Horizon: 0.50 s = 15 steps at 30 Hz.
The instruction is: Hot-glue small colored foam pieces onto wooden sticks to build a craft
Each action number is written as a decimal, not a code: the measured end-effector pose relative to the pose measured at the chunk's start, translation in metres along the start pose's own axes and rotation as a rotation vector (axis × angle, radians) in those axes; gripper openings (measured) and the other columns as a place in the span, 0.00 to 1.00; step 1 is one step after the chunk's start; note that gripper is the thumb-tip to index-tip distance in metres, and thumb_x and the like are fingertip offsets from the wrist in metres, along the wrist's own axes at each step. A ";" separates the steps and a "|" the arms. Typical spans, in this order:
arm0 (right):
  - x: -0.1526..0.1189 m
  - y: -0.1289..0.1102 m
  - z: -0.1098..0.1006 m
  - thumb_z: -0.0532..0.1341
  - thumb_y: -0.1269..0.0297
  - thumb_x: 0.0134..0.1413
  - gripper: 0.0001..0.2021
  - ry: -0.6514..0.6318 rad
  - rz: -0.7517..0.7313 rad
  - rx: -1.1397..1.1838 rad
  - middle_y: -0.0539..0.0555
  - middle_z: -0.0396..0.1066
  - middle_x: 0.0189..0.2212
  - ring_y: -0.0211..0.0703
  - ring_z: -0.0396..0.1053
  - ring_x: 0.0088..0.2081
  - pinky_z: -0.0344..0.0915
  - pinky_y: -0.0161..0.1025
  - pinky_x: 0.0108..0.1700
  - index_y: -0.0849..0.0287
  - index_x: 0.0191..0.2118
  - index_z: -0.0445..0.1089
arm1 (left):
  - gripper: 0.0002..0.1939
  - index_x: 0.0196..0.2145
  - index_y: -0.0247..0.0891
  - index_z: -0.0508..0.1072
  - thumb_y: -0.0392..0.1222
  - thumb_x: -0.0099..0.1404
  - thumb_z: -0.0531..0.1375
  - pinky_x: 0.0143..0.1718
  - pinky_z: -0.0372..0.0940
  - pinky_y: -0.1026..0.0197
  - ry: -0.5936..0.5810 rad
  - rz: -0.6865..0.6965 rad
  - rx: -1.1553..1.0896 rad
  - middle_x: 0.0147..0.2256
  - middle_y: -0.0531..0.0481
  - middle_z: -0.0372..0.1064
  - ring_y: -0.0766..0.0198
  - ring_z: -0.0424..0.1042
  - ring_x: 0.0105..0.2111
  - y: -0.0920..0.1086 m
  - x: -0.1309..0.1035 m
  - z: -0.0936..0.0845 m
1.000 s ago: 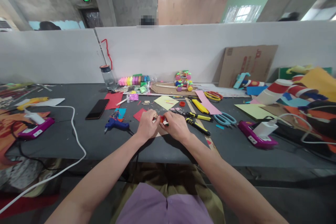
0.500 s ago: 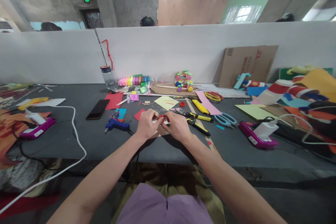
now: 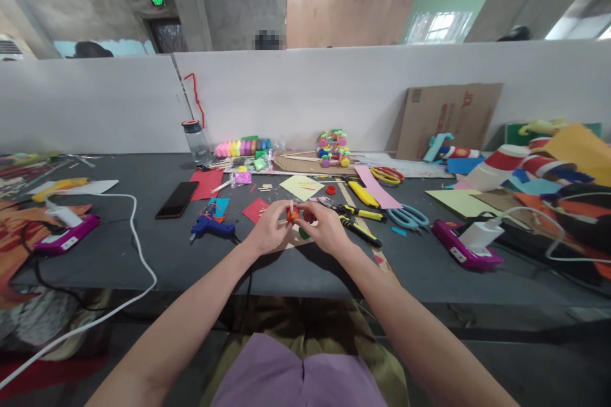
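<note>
My left hand (image 3: 271, 226) is closed at the fingertips around a small red-orange rounded piece (image 3: 293, 213) with a short pale tip sticking up. From the other side my right hand (image 3: 326, 224) pinches the same piece; its fingertips are partly hidden. Just below the hands, a small green shape (image 3: 304, 234) shows on a pale sheet (image 3: 287, 241). A red paper square (image 3: 254, 210) lies by my left hand. Near my right hand are black-and-yellow pliers (image 3: 361, 231). A red ring (image 3: 331, 190) and a pale yellow paper (image 3: 298, 186) lie just beyond.
To the left are a blue glue gun (image 3: 212, 227), a phone (image 3: 177, 200) and a water bottle (image 3: 195, 142). Blue-handled scissors (image 3: 408, 217) and a purple power strip (image 3: 465, 248) are on the right. A white partition (image 3: 296, 95) stands behind the table.
My hands have turned the small piece and spread slightly, so its red-orange body and pale tip show more. The green shape under them is more visible.
</note>
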State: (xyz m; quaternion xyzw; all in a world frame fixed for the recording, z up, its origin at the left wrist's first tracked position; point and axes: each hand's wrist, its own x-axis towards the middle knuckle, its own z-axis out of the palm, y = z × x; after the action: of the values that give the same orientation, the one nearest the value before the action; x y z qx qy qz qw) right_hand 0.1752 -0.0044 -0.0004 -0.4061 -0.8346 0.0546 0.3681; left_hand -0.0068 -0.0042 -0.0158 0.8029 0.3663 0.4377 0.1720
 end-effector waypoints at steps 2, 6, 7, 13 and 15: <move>0.000 -0.001 0.000 0.58 0.57 0.58 0.13 -0.008 -0.004 0.009 0.50 0.69 0.28 0.39 0.65 0.30 0.59 0.34 0.34 0.58 0.45 0.68 | 0.15 0.47 0.39 0.66 0.35 0.62 0.56 0.53 0.62 0.51 -0.002 -0.010 -0.008 0.48 0.41 0.68 0.57 0.67 0.50 0.001 0.000 -0.002; 0.000 -0.002 -0.002 0.59 0.58 0.57 0.13 -0.021 0.018 0.007 0.51 0.70 0.29 0.40 0.66 0.30 0.60 0.35 0.34 0.59 0.44 0.67 | 0.16 0.46 0.39 0.66 0.34 0.59 0.57 0.49 0.64 0.54 0.037 -0.038 0.031 0.44 0.44 0.69 0.58 0.69 0.46 0.005 0.000 -0.004; 0.000 -0.001 -0.003 0.59 0.57 0.56 0.12 -0.017 0.036 0.006 0.51 0.70 0.28 0.40 0.65 0.30 0.59 0.35 0.33 0.59 0.41 0.68 | 0.15 0.46 0.39 0.66 0.34 0.59 0.58 0.48 0.64 0.54 0.048 -0.035 0.055 0.43 0.45 0.69 0.58 0.69 0.45 0.005 0.000 -0.005; -0.001 0.004 -0.006 0.57 0.62 0.56 0.09 0.062 0.125 0.116 0.51 0.69 0.27 0.39 0.65 0.29 0.60 0.35 0.34 0.60 0.39 0.68 | 0.15 0.44 0.39 0.68 0.33 0.58 0.58 0.47 0.64 0.54 0.106 0.004 0.146 0.42 0.45 0.68 0.58 0.67 0.45 0.003 0.000 -0.006; -0.001 0.007 -0.007 0.55 0.65 0.55 0.11 0.080 0.137 0.175 0.51 0.69 0.28 0.39 0.65 0.30 0.62 0.35 0.35 0.60 0.44 0.68 | 0.15 0.44 0.39 0.68 0.33 0.58 0.58 0.48 0.64 0.54 0.115 0.009 0.149 0.42 0.45 0.68 0.57 0.67 0.45 0.000 0.000 -0.007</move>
State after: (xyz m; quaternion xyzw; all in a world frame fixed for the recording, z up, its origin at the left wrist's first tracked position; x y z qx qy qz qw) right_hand 0.1841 -0.0021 0.0013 -0.4303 -0.7817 0.1363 0.4304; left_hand -0.0123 -0.0045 -0.0114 0.7887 0.4035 0.4553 0.0885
